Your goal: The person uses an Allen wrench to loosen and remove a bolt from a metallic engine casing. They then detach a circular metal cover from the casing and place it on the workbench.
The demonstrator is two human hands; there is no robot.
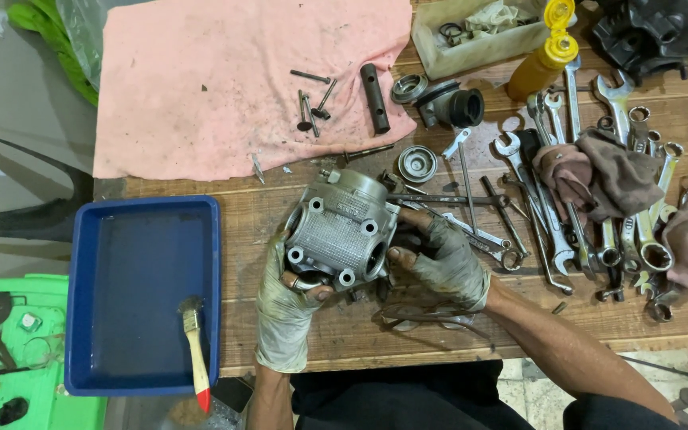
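cupping engine cylinder (340,231), both hands

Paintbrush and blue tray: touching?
Touching. The head view shows the paintbrush lying across the blue tray, bristles inside it and handle resting over the front rim.

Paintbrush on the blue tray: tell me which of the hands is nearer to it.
Left. The left hand grips the metal engine part just right of the blue tray, where the paintbrush rests. The right hand holds the part's far side, further away.
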